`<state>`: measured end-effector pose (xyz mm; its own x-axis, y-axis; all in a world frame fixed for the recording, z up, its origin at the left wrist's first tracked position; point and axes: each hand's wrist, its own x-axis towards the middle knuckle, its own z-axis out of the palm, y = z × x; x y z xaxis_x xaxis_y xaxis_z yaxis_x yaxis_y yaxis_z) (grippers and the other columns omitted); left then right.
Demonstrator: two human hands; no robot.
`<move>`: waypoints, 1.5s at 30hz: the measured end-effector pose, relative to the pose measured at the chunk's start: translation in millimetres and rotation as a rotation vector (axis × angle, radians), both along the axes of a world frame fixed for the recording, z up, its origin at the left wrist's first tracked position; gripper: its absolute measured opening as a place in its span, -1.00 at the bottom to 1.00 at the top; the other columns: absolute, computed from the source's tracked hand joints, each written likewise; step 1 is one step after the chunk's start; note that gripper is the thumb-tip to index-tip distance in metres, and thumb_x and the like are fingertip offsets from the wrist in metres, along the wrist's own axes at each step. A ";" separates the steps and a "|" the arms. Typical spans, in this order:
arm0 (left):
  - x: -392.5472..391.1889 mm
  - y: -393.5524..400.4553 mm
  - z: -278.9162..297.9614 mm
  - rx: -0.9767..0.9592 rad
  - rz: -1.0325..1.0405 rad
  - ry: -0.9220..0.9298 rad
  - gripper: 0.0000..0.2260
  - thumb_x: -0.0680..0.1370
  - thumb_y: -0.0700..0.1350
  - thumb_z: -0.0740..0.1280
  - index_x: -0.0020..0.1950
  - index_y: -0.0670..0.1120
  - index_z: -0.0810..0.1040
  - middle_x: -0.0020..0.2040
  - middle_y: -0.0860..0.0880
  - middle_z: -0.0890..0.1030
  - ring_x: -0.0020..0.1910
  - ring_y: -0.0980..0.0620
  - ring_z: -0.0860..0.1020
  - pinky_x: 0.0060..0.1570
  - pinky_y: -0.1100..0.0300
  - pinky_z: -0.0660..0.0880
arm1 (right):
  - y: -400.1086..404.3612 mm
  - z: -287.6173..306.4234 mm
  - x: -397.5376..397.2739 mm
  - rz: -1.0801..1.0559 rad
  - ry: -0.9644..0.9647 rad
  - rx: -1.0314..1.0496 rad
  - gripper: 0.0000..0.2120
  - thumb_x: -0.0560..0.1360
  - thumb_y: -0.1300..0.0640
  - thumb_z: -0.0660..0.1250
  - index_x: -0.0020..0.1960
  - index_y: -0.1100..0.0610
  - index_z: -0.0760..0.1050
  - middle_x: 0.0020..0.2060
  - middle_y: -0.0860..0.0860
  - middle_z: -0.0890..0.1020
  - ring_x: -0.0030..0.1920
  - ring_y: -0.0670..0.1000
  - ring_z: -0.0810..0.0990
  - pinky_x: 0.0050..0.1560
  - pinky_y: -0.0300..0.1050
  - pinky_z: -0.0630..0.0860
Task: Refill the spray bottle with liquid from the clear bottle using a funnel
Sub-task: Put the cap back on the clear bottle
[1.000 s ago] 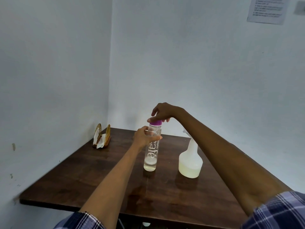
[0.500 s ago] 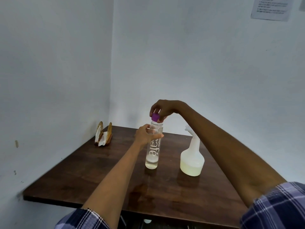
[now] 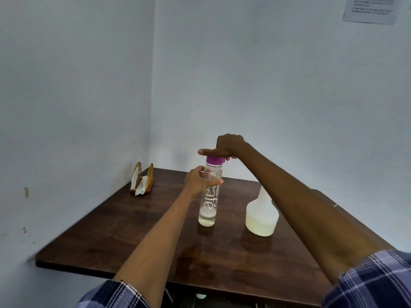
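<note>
Your left hand (image 3: 196, 181) is wrapped around the upper body of the clear bottle (image 3: 209, 196), fingers curled round it just below the neck. The bottle stands upright on the dark wooden table (image 3: 124, 236), near the middle, with a shallow layer of liquid at its bottom.

Your right hand (image 3: 226, 146) sits on top of the purple cap (image 3: 215, 160), thumb stretched out to the left over it, fingers curled down behind it. The cap looks seated on the bottle neck; can't tell whether it's threaded tight or loose.

The spray bottle (image 3: 262, 215) is just to the right of the clear bottle, apart from it, upright on the table. It's white and translucent, with pale liquid in its lower part. Your right forearm crosses in front of its top, so its head is hidden.

In the back-left corner of the table there's a gold wire napkin holder (image 3: 143, 177) with white napkins in it. A printed sheet (image 3: 370, 10) hangs on the wall at upper right, text too small to read. Both your plaid sleeves (image 3: 367, 283) show at the bottom edge.
</note>
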<state>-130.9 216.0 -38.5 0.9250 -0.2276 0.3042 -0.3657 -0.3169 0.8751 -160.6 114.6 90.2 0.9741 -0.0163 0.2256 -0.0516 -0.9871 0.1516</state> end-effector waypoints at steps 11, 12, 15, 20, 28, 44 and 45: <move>1.3 -2.4 -0.8 -0.002 0.003 -0.006 -0.46 0.34 0.03 0.53 0.24 -0.12 0.47 0.24 -0.11 0.56 0.15 -0.06 0.57 0.20 -0.03 0.51 | -7.2 9.5 -7.1 0.169 -0.055 0.246 -0.33 0.55 -0.33 -0.12 -0.11 0.19 0.50 -0.23 0.13 0.66 -0.09 0.09 0.60 0.07 -0.03 0.45; 1.4 -2.3 -0.9 -0.001 0.005 -0.009 -0.46 0.34 0.04 0.53 0.23 -0.11 0.47 0.23 -0.10 0.57 0.13 -0.05 0.57 0.19 -0.03 0.51 | -3.6 7.9 -9.7 0.217 0.021 0.289 -0.35 0.58 -0.27 -0.13 0.11 0.20 0.50 -0.01 0.16 0.65 0.09 0.13 0.56 0.21 0.02 0.39; 1.8 -2.1 -1.0 0.000 0.011 -0.011 -0.47 0.32 0.05 0.54 0.19 -0.09 0.48 0.19 -0.08 0.59 0.03 0.01 0.56 0.18 -0.02 0.52 | -3.1 2.5 -8.9 0.180 0.159 0.274 -0.32 0.58 -0.29 -0.17 0.18 0.18 0.49 0.10 0.18 0.60 0.15 0.16 0.54 0.17 0.00 0.37; 2.8 -3.7 1.8 0.013 0.010 -0.002 -0.46 0.32 0.04 0.54 0.21 -0.11 0.47 0.21 -0.09 0.58 0.12 -0.05 0.58 0.18 -0.02 0.52 | -19.8 1.0 -4.7 0.124 -0.177 0.312 -0.26 0.52 -0.35 0.04 -0.11 0.32 0.61 -0.46 0.04 0.50 -0.33 0.04 0.51 -0.28 -0.19 0.35; 4.3 -2.0 1.6 -0.002 0.022 0.038 -0.55 0.26 0.03 0.58 0.05 -0.01 0.49 0.12 -0.06 0.61 0.08 -0.03 0.59 0.16 -0.03 0.54 | -20.5 -27.8 -3.8 0.309 0.032 0.337 -0.58 0.50 0.00 0.36 0.25 0.25 0.51 0.10 0.14 0.60 0.00 0.06 0.52 -0.04 -0.19 0.39; -16.2 4.4 6.9 0.195 -0.096 -0.015 -0.35 0.31 -0.04 0.56 0.31 -0.10 0.37 0.15 0.01 0.54 0.19 -0.02 0.52 0.12 0.14 0.49 | -7.0 -78.3 -8.4 0.186 -0.208 0.636 -0.15 0.38 -0.27 0.32 0.50 0.14 0.15 0.22 0.19 0.52 0.21 0.17 0.52 0.21 0.01 0.45; -21.3 9.5 2.8 0.310 -0.147 -0.019 -0.36 0.35 -0.09 0.54 0.35 -0.11 0.35 0.19 0.00 0.52 0.23 -0.02 0.49 0.15 0.16 0.45 | -3.6 -87.5 -9.7 0.145 -0.200 0.716 0.04 0.30 -0.41 0.29 0.55 0.06 -0.10 0.26 0.18 0.49 0.23 0.18 0.51 0.26 0.10 0.44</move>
